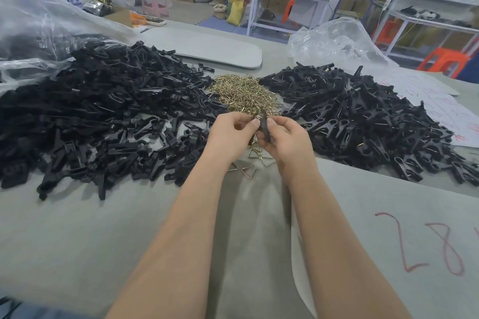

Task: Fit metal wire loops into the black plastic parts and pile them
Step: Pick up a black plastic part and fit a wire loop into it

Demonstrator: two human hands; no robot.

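We see one black plastic part [264, 125] held upright just above the desk [108, 241], between both hands, right in front of the heap of wire loops [243, 93]. The right grip [285, 137] is curled round the part, thumb on its near face and fingers behind it. The left grip [233, 134] is closed too, thumb and fingertips pinching the part's upper end. We cannot tell whether a loop sits between those fingers; it is too small to make out.

Under the wrists a few loose triangular loops [252, 171] lie on the grey desk cover. The brass-coloured heap lies between two black mounds. The left pile of black parts [103, 116] spreads wide and reaches the heap's edge. The right pile [363, 116] shows glints of wire among its pieces.

Behind the left pile a clear plastic bag [39, 21] slumps. A second crumpled bag [334, 39] lies behind the right pile. A grey board [207, 46] rests flat beyond the heap. Red handwritten figures [427, 246] mark the sheet near the right forearm.
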